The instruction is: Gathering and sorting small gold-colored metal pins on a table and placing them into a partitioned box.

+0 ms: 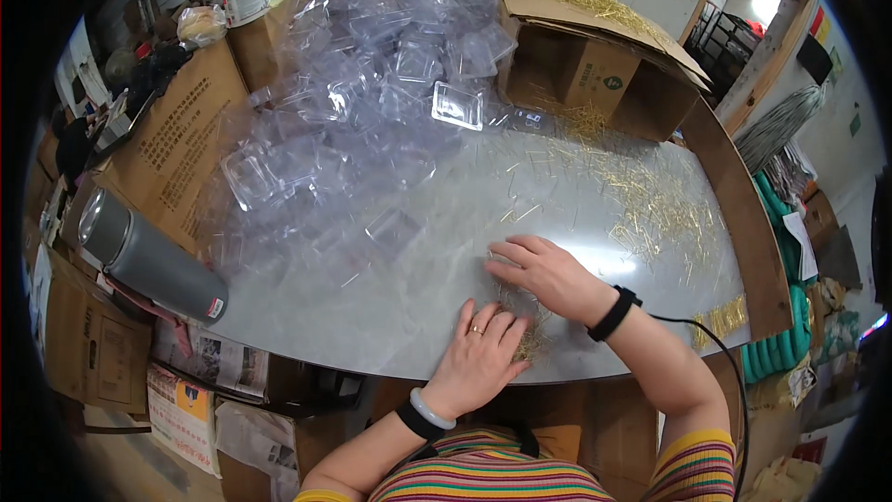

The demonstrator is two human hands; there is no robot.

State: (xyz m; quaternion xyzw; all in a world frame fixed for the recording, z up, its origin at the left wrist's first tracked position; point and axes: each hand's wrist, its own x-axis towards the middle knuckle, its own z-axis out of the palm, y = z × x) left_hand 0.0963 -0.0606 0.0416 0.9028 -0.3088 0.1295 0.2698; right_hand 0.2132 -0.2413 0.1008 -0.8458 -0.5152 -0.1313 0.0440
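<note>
At the front edge of the grey table (pixel 307 330), my left hand (pixel 476 361) lies with its fingers spread over a small heap of thin golden wire pieces (pixel 532 342). Just beyond it, my right hand (pixel 556 281) reaches leftward, palm down, fingers stretched and slightly apart over the tabletop. Whatever lies under its palm is mostly hidden. Many more bent golden wire pieces (pixel 650 200) are strewn across the right side of the table. A denser bundle of golden wire pieces (pixel 722 318) rests near the right front edge.
A large pile of clear plastic boxes (pixel 358 102) covers the back left. Behind the wires stands an opened cardboard box (pixel 595 70). A grey bottle (pixel 158 260) stands at the left edge, and a cardboard strip (pixel 743 214) borders the right. A black cable (pixel 720 330) runs past my right arm.
</note>
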